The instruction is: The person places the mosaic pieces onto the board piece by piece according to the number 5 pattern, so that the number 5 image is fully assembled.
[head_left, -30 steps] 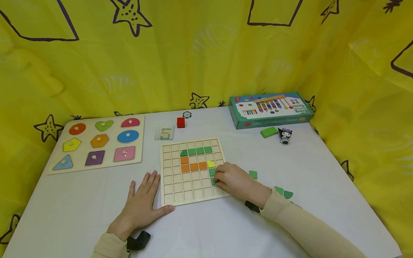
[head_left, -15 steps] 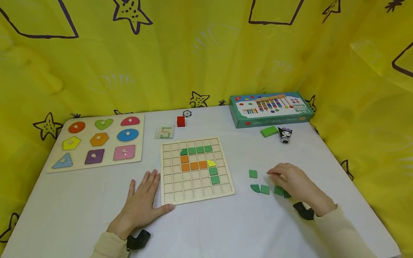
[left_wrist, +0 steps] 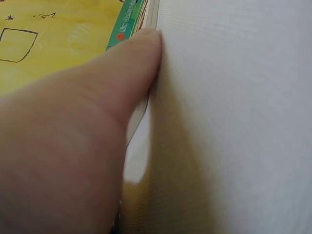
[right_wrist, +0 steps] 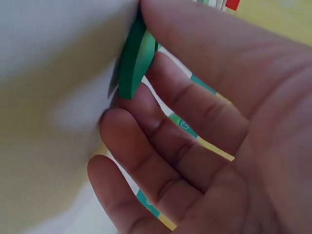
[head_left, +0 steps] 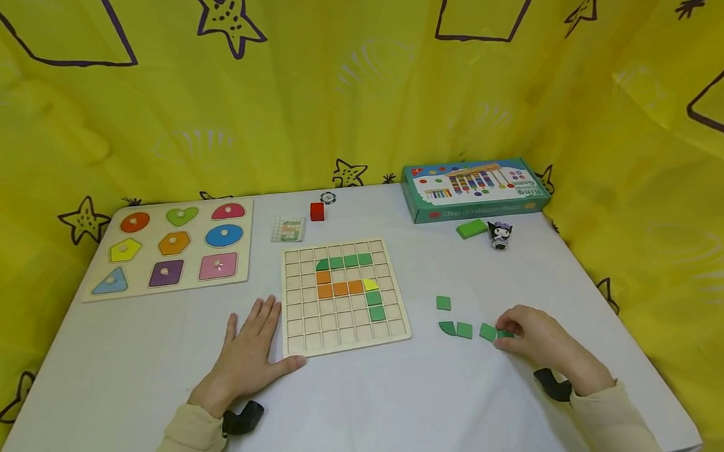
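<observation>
In the head view a wooden grid board lies mid-table. Set in it are several green square tiles, a curved-edged green tile, several orange tiles and a yellow quarter-round tile. The left hand rests flat on the table, fingers straight, its fingertips and thumb at the board's left edge. To the right of the board the right hand pinches a green quarter-round tile between thumb and forefinger, low over the tabletop. Beside it lies a loose green square tile.
More loose green tiles lie between board and right hand. Behind stand a pattern card, red cube, green block, small figurine and game box. A knobbed shape puzzle is at left.
My right hand has left the board, moved right to the loose green tiles and now grips the quarter-round one. The left hand has stayed put.
</observation>
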Demonstrator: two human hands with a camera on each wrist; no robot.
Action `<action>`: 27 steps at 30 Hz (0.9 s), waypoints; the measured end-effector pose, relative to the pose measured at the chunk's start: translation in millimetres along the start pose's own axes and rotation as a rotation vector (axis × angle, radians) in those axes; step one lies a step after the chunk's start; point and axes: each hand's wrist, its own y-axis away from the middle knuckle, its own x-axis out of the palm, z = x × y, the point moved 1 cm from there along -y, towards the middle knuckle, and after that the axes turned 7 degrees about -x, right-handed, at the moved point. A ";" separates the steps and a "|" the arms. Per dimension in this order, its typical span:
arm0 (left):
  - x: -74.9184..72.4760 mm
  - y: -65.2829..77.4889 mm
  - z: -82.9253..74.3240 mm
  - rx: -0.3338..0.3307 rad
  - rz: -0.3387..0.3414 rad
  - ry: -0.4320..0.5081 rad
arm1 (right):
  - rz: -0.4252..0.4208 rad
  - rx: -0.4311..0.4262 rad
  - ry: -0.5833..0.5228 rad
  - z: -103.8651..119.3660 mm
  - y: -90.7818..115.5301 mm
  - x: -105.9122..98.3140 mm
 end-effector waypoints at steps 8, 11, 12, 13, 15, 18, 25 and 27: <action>0.4 -0.6 0.1 0.005 0.003 0.001 | -0.024 0.041 0.022 0.9 0.5 0.5; 0.6 -0.9 0.7 0.005 0.005 -0.001 | -0.042 0.025 0.042 1.9 1.3 0.4; 0.6 -0.9 1.0 0.004 0.004 -0.001 | -0.055 0.020 0.050 2.7 1.1 0.6; 0.6 -1.1 1.1 0.004 0.005 -0.004 | -0.067 0.019 0.053 3.9 0.5 0.6; 0.7 -1.6 1.1 0.005 0.006 -0.006 | -0.095 0.012 0.056 7.9 -2.6 0.3; 0.6 -1.6 0.8 0.003 0.006 -0.008 | -0.118 -0.013 0.041 19.9 -12.0 0.5; -1.0 0.0 -1.4 0.002 0.007 -0.005 | -0.088 -0.216 0.035 63.8 -50.1 18.1; -1.6 0.1 -1.8 0.003 0.003 -0.007 | -0.070 -0.291 0.043 77.2 -61.7 27.1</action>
